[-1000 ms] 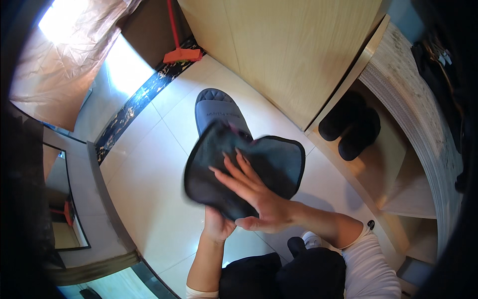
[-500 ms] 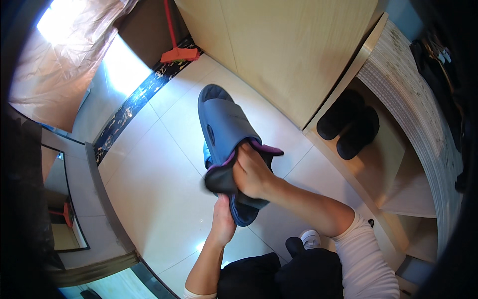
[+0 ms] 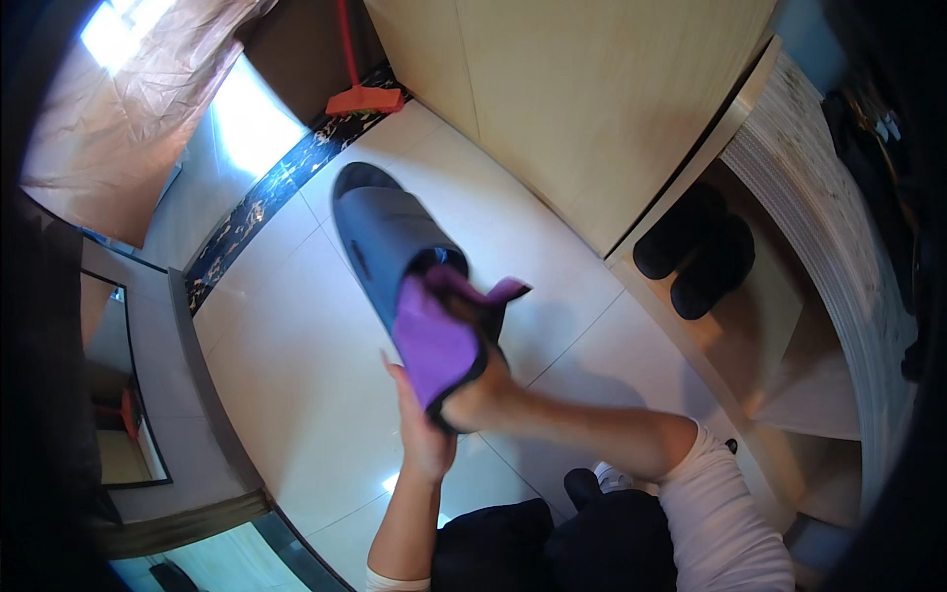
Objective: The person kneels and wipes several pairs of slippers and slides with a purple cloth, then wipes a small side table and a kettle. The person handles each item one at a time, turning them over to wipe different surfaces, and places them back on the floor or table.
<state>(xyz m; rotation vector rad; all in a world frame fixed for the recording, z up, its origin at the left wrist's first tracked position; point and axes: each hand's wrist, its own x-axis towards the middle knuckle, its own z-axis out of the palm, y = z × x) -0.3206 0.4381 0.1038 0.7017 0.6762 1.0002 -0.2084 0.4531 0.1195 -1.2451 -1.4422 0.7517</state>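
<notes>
A dark blue slide slipper [image 3: 390,229] is held up in front of me, its toe pointing away to the upper left. My left hand [image 3: 426,434] grips the heel end from below, its thumb along the side. A purple cloth with black edging and a black reverse [image 3: 432,335] lies over the rear footbed, reaching to the strap opening. My right hand [image 3: 481,397] is closed on the near part of that cloth, slightly blurred. The fingers are partly hidden by the cloth, and so is the slipper's heel.
A dark pair of slippers [image 3: 698,252] stands in the open wooden shoe cabinet [image 3: 760,395] at the right. An orange broom [image 3: 365,99] leans by the far doorway. A framed mirror [image 3: 128,395] is at the left. Pale tiles [image 3: 286,395] cover the floor.
My right hand has drawn back from the strap opening toward the heel with the cloth, whose purple side now faces up. The slipper has shifted left and tilted.
</notes>
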